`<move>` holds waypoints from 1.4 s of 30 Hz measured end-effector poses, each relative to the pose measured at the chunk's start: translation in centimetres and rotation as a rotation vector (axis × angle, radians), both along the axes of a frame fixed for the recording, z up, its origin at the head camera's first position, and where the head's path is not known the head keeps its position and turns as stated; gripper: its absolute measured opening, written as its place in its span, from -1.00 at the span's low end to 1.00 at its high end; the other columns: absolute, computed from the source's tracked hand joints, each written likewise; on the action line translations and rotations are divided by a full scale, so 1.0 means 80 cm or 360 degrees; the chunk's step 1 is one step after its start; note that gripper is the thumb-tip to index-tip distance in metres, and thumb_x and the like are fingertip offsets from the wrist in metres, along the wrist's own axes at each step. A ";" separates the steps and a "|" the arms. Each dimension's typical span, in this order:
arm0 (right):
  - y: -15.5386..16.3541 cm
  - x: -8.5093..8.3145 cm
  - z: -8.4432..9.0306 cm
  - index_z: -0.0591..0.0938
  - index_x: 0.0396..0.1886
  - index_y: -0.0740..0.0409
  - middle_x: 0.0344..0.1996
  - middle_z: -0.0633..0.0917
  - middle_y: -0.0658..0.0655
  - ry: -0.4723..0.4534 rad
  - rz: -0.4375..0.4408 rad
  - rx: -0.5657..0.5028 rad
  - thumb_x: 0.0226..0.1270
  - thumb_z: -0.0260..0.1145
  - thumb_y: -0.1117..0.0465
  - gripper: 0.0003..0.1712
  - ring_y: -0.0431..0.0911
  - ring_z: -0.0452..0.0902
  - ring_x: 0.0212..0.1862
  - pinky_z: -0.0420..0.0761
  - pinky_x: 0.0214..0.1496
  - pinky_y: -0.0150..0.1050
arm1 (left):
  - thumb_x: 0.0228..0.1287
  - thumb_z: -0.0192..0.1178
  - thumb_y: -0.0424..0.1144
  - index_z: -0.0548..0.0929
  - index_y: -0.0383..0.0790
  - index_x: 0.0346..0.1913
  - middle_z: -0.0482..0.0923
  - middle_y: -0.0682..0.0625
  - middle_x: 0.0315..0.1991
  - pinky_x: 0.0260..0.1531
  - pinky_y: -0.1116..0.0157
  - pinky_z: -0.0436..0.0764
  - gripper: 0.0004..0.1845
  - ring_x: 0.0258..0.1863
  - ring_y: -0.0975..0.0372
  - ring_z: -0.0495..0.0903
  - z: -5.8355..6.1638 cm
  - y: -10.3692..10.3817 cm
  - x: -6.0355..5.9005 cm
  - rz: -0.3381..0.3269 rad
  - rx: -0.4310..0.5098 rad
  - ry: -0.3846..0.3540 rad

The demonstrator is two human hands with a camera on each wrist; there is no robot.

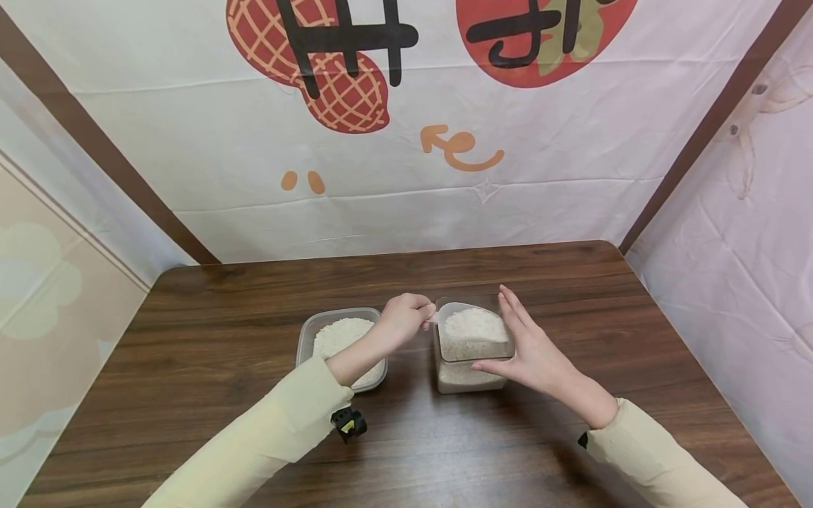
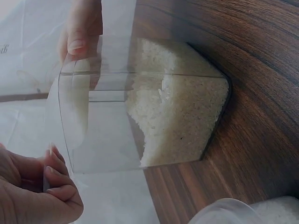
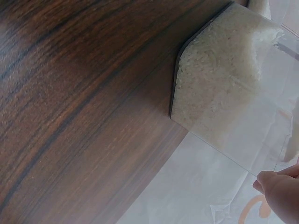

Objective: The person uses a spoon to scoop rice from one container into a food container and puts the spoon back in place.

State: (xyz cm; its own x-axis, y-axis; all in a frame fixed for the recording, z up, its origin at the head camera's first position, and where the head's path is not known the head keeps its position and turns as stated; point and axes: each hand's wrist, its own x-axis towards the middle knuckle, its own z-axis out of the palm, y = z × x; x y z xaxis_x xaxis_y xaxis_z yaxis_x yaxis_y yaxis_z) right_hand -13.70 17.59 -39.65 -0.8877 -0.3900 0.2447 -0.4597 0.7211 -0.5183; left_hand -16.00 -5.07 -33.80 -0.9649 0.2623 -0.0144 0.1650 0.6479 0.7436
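A tall clear container [image 1: 466, 377] partly filled with rice stands at the middle of the wooden table [image 1: 222, 303]. My left hand [image 1: 403, 319] grips the handle of a clear scoop [image 1: 466, 326] heaped with rice, held over the container's mouth. My right hand [image 1: 530, 349] rests against the container's right side with straight fingers, thumb along the front. The left wrist view shows the container [image 2: 177, 121] side on, my left hand [image 2: 42, 191] curled round the thin clear handle and a right fingertip [image 2: 79, 32] at the rim. The right wrist view shows the rice-filled container [image 3: 224, 84].
A shallow clear tub [image 1: 317, 331] of rice sits just left of the tall container, under my left forearm; its rim [image 2: 233, 212] shows in the left wrist view. Printed cloth walls [image 1: 406, 176] enclose the table on three sides. Bare wood surrounds both containers.
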 end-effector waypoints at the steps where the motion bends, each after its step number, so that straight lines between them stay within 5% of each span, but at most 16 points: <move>1: 0.000 0.000 0.000 -0.05 0.40 0.29 0.42 -0.09 0.09 -0.0005 0.0000 0.0000 -0.17 0.36 -0.34 0.32 0.10 0.02 0.35 0.23 0.22 0.04 | 0.28 -0.02 -0.34 0.56 -0.29 -0.54 0.40 0.08 -0.69 -0.52 0.39 0.28 -0.74 -0.61 0.29 0.30 0.000 -0.001 0.000 0.0002 0.0003 -0.0004; 29: 0.000 0.000 -0.001 -0.10 0.42 0.16 0.41 -0.05 0.12 0.0005 -0.0007 -0.0038 -0.18 0.41 -0.29 0.32 0.17 0.13 0.30 0.29 0.17 0.09 | 0.28 -0.01 -0.32 0.59 -0.36 -0.46 0.44 0.03 -0.66 -0.46 0.37 0.30 -0.76 -0.57 0.32 0.34 0.012 -0.018 0.006 0.0042 0.0181 -0.0023; 36: 0.000 0.000 -0.001 -0.10 0.42 0.17 0.41 -0.06 0.12 0.0006 0.0000 -0.0041 -0.18 0.41 -0.28 0.31 0.18 0.10 0.31 0.27 0.18 0.10 | 0.29 -0.01 -0.32 0.60 -0.38 -0.42 0.45 0.06 -0.65 -0.40 0.35 0.35 -0.76 -0.47 0.16 0.46 0.015 -0.026 0.009 0.0064 0.0235 -0.0033; 42: 0.000 0.000 -0.001 -0.10 0.42 0.18 0.42 -0.06 0.11 0.0009 0.0000 -0.0045 -0.18 0.41 -0.28 0.32 0.17 0.10 0.31 0.27 0.18 0.09 | 0.30 -0.02 -0.32 0.60 -0.40 -0.40 0.46 0.06 -0.63 -0.33 0.34 0.39 -0.75 -0.46 0.27 0.43 0.017 -0.037 0.010 0.0101 0.0261 -0.0041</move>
State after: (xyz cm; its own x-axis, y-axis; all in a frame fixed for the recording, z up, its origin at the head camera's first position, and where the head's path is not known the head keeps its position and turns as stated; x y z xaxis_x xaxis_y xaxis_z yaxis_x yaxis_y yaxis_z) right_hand -13.74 17.63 -39.74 -0.8862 -0.3830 0.2606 -0.4627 0.7061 -0.5360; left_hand -15.18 -8.05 -32.45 -0.9794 0.2020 -0.0012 0.1075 0.5260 0.8437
